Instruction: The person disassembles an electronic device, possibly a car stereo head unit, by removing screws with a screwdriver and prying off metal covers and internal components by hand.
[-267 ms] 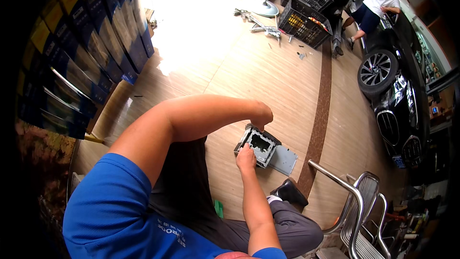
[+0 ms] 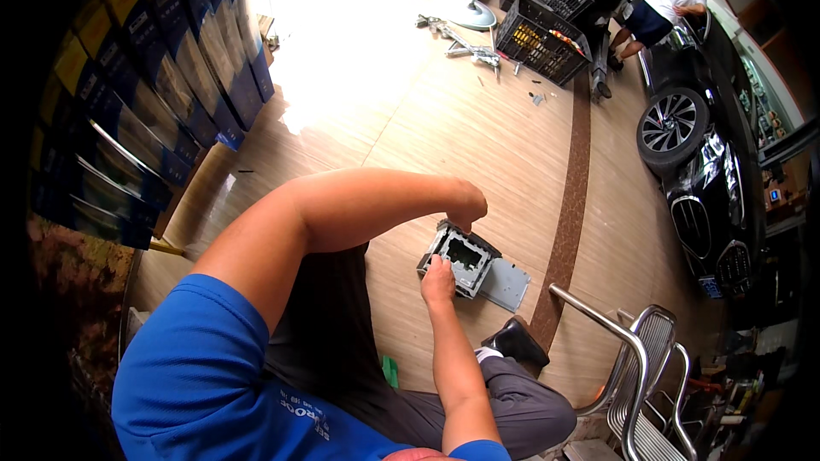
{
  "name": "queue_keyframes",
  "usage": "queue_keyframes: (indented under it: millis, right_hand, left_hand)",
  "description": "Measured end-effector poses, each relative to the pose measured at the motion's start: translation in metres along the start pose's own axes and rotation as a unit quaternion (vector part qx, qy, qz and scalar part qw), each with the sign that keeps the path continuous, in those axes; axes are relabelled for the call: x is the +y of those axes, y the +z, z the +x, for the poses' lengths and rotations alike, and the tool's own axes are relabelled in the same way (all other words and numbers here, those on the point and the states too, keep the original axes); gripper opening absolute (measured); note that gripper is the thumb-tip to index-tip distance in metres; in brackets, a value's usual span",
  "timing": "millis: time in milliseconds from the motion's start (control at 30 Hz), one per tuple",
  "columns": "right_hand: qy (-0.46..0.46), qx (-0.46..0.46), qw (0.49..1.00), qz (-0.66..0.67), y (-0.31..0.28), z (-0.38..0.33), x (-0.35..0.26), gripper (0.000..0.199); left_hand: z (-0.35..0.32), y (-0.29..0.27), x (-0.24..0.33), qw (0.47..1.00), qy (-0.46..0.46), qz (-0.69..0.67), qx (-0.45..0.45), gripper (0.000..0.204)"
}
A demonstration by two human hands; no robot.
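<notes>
A squarish grey metal device housing [image 2: 466,283] with dark trim stands on the floor before me. Its top has a jagged opening, and a dark green surface shows inside. My left hand [image 2: 466,203] is bent down over its far side, fingers curled and pointing at the rim; what they hold, if anything, is hidden. My right hand [image 2: 438,282] is closed on the near left edge of the housing, thumb and fingers at the rim. A flat grey metal plate [image 2: 507,284] lies against the housing's right side.
A metal-frame chair [image 2: 645,358] stands at right, near my black shoe [image 2: 518,343]. Blue-and-yellow packages [image 2: 162,60] hang at left. Black crates [image 2: 542,38] and metal parts [image 2: 472,53] lie farther off. A person [image 2: 669,8] leans at a black car [image 2: 713,162].
My hands and the housing stay almost in place; the right fingers shift very slightly. The far person leans closer to the car.
</notes>
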State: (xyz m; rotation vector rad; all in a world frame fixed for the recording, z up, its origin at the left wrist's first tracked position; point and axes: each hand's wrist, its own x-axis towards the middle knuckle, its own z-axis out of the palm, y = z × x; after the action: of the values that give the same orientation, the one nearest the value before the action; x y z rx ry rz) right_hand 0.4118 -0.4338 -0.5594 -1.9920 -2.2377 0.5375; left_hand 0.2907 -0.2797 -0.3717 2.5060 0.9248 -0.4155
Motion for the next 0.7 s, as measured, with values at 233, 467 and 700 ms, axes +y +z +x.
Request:
queue_keyframes:
  millis: [233,467,700]
  right_hand:
    - [-0.035,0.043,0.996,0.074,0.004,-0.001,0.003,0.026]
    - [-0.042,0.061,0.991,0.112,0.001,0.000,0.007,0.027]
    - [0.036,0.015,0.999,0.035,-0.012,-0.001,-0.010,0.024]
  left_hand:
    - [-0.005,-0.005,0.002,1.000,-0.004,0.001,-0.006,0.038]
    - [-0.006,-0.007,0.005,1.000,-0.005,-0.002,-0.002,0.038]
    - [-0.005,-0.004,0.002,1.000,-0.001,-0.008,-0.006,0.037]
